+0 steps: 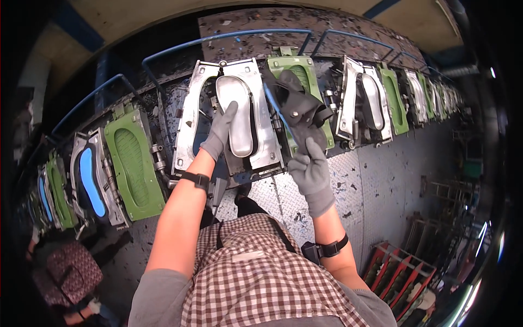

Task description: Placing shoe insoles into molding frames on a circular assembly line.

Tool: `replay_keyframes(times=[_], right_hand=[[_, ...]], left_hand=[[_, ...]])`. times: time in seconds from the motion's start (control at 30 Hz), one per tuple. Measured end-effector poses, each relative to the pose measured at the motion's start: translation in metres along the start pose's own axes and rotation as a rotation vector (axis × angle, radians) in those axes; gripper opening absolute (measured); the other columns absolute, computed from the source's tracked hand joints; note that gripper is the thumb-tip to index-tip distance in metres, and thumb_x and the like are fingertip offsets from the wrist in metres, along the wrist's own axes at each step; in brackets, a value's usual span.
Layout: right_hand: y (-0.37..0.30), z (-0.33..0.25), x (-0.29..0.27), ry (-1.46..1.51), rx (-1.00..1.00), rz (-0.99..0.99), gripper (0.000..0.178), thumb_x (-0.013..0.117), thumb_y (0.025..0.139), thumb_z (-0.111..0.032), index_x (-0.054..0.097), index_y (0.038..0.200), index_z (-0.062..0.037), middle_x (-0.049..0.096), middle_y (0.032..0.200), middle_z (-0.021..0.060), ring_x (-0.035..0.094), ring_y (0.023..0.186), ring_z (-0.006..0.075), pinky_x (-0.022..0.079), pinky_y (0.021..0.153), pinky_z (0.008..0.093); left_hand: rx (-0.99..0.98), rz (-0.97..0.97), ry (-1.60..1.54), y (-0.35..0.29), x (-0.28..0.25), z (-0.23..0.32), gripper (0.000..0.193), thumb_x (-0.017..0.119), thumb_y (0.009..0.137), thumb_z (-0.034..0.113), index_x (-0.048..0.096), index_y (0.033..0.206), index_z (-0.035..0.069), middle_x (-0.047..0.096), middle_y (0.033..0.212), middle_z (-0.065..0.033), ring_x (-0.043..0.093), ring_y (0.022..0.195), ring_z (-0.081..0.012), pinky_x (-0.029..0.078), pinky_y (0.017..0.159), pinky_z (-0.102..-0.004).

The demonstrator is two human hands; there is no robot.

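My left hand (pixel 219 131), in a grey glove, grips the left edge of a silver, foot-shaped mold core (pixel 237 117). One digit lies over the core's surface; the other fingers are partly hidden behind it. Around the core is an opened metal mold frame (pixel 188 117). To the right, my gloved right hand (pixel 311 173) holds a black sandal (pixel 300 104) by its lower end, fingers closed on it. Wide straps with a round stud show on the sandal, and a blue strip runs along its left side. Behind it stands a green mold half (pixel 308 73), partly covered.
More molds line the bench on both sides, including a green sole mold (pixel 133 161) and one with a blue insole shape (pixel 91 182). A blue rail (pixel 229 37) runs behind. A red rack (pixel 397 278) stands at lower right. Another person (pixel 71 272) is at lower left.
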State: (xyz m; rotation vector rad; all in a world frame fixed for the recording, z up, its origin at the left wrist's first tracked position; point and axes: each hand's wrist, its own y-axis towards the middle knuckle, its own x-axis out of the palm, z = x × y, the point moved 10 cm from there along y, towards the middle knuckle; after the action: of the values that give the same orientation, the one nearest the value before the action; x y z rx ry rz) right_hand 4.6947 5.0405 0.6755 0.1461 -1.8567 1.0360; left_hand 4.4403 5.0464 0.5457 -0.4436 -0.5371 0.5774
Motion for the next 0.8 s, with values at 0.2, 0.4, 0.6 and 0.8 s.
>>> replay_keyframes(times=[0.2, 0.4, 0.6, 0.8], right_hand=[[0.036, -0.053, 0.130, -1.065, -0.743, -0.135, 0.019, 0.062, 0.099, -0.006, 0.067, 0.118, -0.0039, 0.068, 0.102, 0.0030, 0.067, 0.084, 0.0158, 0.054, 0.075, 0.0274], [0.101, 0.048, 0.103, -2.038, -0.418, -0.750, 0.027, 0.062, 0.092, -0.017, 0.071, 0.118, -0.0114, 0.069, 0.115, 0.0139, 0.067, 0.110, 0.0302, 0.052, 0.096, 0.0368], [0.037, 0.109, 0.072, -2.345, -0.115, -0.697, 0.019, 0.056, 0.092, -0.019, 0.069, 0.099, -0.0065, 0.072, 0.104, 0.0182, 0.070, 0.097, 0.0364, 0.055, 0.087, 0.0443], [0.023, 0.092, 0.040, -2.180, -0.061, -0.719, 0.032, 0.063, 0.094, -0.034, 0.070, 0.116, -0.0123, 0.068, 0.110, 0.0203, 0.066, 0.105, 0.0377, 0.051, 0.093, 0.0447]], left_hand=[[0.048, -0.220, -0.210, -0.045, 0.039, -0.001, 0.064, 0.073, 0.092, 0.034, 0.051, 0.139, -0.001, 0.067, 0.120, -0.0101, 0.068, 0.098, -0.0161, 0.059, 0.081, -0.0302], [0.169, -0.075, 0.111, -0.096, 0.011, 0.009, 0.055, 0.070, 0.094, 0.042, 0.057, 0.129, 0.001, 0.066, 0.116, -0.0060, 0.063, 0.105, -0.0143, 0.053, 0.092, -0.0299], [-0.174, 0.356, -0.643, -0.146, -0.017, -0.054, 0.063, 0.043, 0.103, 0.057, 0.048, 0.142, 0.007, 0.058, 0.136, -0.0169, 0.058, 0.125, -0.0285, 0.047, 0.106, -0.0433], [0.006, -0.093, -0.538, -0.134, 0.006, -0.014, 0.075, 0.049, 0.103, 0.055, 0.031, 0.154, 0.003, 0.053, 0.144, -0.0153, 0.057, 0.127, -0.0303, 0.047, 0.107, -0.0409]])
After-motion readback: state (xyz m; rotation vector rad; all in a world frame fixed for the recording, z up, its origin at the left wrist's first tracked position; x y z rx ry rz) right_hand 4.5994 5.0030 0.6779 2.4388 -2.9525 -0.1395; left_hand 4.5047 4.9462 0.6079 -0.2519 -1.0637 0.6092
